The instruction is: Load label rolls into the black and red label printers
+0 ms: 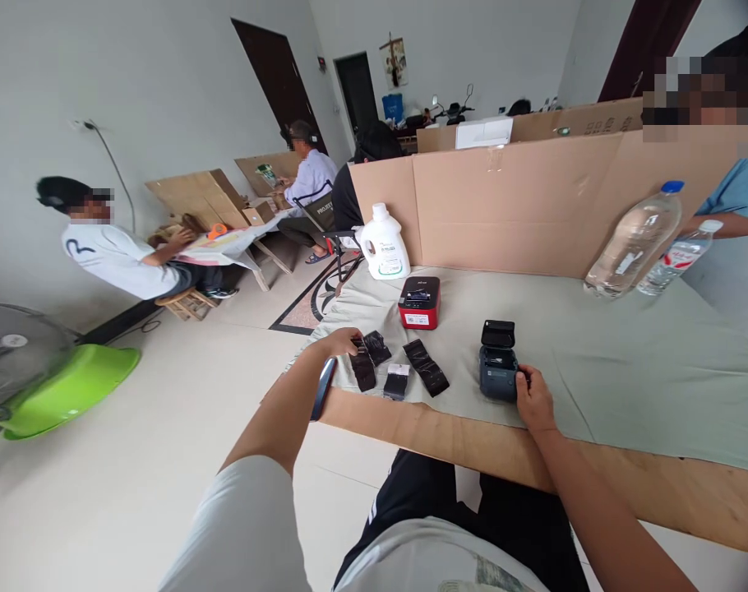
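My left hand [342, 340] reaches over the table's near left side, its fingers closed on the top of a dark, shiny plastic packet [364, 370]. Beside that lie another crumpled black packet [377, 348], a longer black strip-like packet [429, 368] and a small dark piece with a white top edge [397, 381]. At the right, my right hand [536, 399] grips the side of a dark blue-grey portable printer [498, 374], thumb on its near right corner. The printer's lid [498, 334] stands up, showing the inside.
A red and black box [419, 302] with small items on top sits behind the packets. Beyond it stand a white jug [385, 245] and a cardboard partition [510, 205]. Two leaning bottles [636, 238] are at right. A dark flat object [323, 390] lies at the left edge. Other people sit nearby.
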The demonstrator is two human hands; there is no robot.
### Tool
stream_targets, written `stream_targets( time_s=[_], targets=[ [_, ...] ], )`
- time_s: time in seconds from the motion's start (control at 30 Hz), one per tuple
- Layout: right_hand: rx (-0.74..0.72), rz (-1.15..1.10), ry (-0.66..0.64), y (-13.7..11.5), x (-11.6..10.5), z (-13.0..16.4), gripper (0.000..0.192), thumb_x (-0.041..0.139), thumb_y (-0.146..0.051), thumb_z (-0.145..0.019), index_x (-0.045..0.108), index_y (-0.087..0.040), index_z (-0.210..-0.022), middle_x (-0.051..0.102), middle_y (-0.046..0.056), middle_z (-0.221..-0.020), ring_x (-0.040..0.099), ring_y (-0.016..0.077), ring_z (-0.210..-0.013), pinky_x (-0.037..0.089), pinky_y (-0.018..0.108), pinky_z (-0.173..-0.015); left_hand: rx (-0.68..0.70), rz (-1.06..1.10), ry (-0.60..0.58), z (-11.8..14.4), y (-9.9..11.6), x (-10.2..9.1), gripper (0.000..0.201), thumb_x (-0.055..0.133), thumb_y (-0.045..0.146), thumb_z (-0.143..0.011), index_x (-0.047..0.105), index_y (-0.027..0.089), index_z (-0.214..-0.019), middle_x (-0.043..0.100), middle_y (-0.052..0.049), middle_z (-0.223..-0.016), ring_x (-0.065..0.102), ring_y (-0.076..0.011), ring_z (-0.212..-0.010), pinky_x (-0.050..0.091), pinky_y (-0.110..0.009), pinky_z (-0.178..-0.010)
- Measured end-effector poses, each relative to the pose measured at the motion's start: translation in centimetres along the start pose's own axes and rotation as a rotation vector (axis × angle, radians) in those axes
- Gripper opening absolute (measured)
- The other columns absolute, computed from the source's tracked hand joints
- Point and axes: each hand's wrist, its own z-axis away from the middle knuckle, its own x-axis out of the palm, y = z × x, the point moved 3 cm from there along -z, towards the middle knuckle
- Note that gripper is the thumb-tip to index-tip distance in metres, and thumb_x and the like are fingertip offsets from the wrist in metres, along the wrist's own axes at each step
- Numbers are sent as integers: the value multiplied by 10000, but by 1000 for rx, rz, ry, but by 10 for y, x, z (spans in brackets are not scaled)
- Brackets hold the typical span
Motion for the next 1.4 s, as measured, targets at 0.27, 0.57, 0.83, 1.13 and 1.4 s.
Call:
stream_targets(
  time_s=[0.27,0.57,0.83,1.13,1.4],
  targets=[
    [-155,-308,69,-61,-17,16,420,427,-513,-874,572,-179,-1084,584,145,-1155,512,263,-1117,414,474,-960,526,542,-594,49,127,5,526,802,305,-589,596,147,-1047,647,-64,-983,614,-199,-867,491,-292,-739],
    [327,-769,-290,-95,4,42,536,671,-487,-702,528,-226,-1148,660,65,-1050,643,226,-901,535,368,-765,656,244,-287,-22,275,92,357,660,126,-665,581,157,-1011,647,-36,-1012,599,-176,-936,461,-285,-845],
    [449,-712,-138,-74,-14,37,606,636,-332,-704,421,-220,-1259,656,43,-900,658,198,-649,561,394,-658,500,-310,-80,-49,302,121,484,651,285,-725,519,189,-1182,616,-99,-1170,579,-256,-1075,438,-347,-900],
    [348,-549,-96,-56,-5,32,411,611,-339,-689,540,-201,-1069,644,86,-1073,638,220,-879,529,401,-777,533,-475,-18,-48,304,128,345,556,266,-745,606,179,-1075,625,-122,-1078,505,-296,-1132,394,-402,-941],
    [392,-688,-142,-55,1,32,435,636,-362,-669,525,-226,-1068,629,32,-855,604,190,-751,573,363,-624,574,-476,99,-50,305,137,353,604,249,-743,584,183,-1090,580,-123,-1150,477,-298,-1118,386,-435,-927]
  ],
)
